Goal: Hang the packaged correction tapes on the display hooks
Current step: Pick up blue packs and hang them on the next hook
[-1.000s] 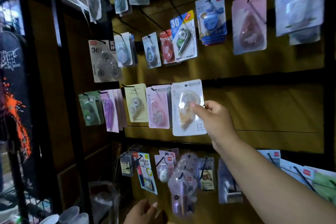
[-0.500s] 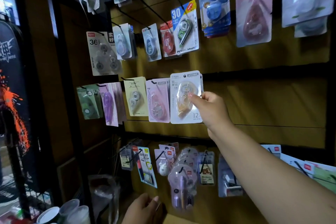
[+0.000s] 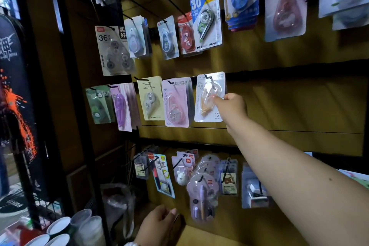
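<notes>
Far left, dark hanging fabric (image 3: 12, 90) with an orange splash print, beside a black metal frame post (image 3: 65, 94). Low at the near left, stacked paper cups (image 3: 65, 229) with white rims. Across a wooden display wall (image 3: 289, 94), rows of black hooks carrying blister packs: in the upper row a grey card marked 36 (image 3: 113, 51), a red-bodied pack (image 3: 186, 35) and a blue card marked 30 (image 3: 206, 19); in the middle row a green pack (image 3: 97, 106), a purple pack (image 3: 120, 109), a pale yellow pack (image 3: 150, 99) and a pink pack (image 3: 175, 103). Near the bottom centre, left hand (image 3: 157, 225) resting low by the shelf edge, fingers loosely curled over something dark that cannot be made out. Right of the pink pack, packaged correction tape (image 3: 208, 97) on a white card, threaded onto a display hook (image 3: 209, 78) and hanging roughly upright. Right hand (image 3: 232, 106) reaching far forward, thumb and fingers pinching the right edge of that card. Further right, bare wood along the middle row, a large pink pack (image 3: 284, 4) above it.
</notes>
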A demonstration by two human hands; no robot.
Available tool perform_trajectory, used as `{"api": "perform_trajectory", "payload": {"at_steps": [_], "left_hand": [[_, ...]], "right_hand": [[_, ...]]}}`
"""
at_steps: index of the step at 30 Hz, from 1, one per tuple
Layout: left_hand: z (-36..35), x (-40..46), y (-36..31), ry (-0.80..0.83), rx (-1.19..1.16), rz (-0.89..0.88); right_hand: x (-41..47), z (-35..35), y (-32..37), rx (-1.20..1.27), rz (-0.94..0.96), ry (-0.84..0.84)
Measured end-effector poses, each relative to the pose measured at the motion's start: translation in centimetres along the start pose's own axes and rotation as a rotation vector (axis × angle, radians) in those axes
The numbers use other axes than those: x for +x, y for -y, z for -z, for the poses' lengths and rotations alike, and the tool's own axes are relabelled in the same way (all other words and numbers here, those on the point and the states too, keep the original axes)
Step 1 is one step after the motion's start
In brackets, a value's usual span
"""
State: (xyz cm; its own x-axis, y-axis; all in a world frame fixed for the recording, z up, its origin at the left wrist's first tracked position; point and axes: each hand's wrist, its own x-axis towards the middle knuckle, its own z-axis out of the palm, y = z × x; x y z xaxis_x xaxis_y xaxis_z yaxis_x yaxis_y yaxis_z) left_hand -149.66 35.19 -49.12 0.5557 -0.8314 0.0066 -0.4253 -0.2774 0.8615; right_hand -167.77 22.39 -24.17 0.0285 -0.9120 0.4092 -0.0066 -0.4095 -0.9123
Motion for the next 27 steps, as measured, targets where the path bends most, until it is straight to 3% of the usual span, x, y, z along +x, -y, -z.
{"api": "perform_trajectory", "payload": {"at_steps": [8,16,19,23,27], "left_hand": [[-0.3,-0.9,-0.5,0.049,0.02,0.006],[-2.6,-3.0,-1.3,0.08,0.059,-0.053],[-4.1,-4.0,-1.1,0.136,0.092,-0.058],[-6.4,-4.4,0.1,0.206,0.178,-0.044],[-8.7,-4.2,1.4,0.258,0.285,-0.036]], "right_hand": [[-0.1,0.8,-3.1,-0.217,0.047,-0.022],[-6.8,3.3,-6.9,-0.394,0.211,0.004],[-10.5,4.3,-9.3,-0.483,0.28,0.077],[-14.9,6.0,-14.3,-0.729,0.299,0.302],[-17.2,7.8,-19.6,-0.923,0.224,0.444]]}}
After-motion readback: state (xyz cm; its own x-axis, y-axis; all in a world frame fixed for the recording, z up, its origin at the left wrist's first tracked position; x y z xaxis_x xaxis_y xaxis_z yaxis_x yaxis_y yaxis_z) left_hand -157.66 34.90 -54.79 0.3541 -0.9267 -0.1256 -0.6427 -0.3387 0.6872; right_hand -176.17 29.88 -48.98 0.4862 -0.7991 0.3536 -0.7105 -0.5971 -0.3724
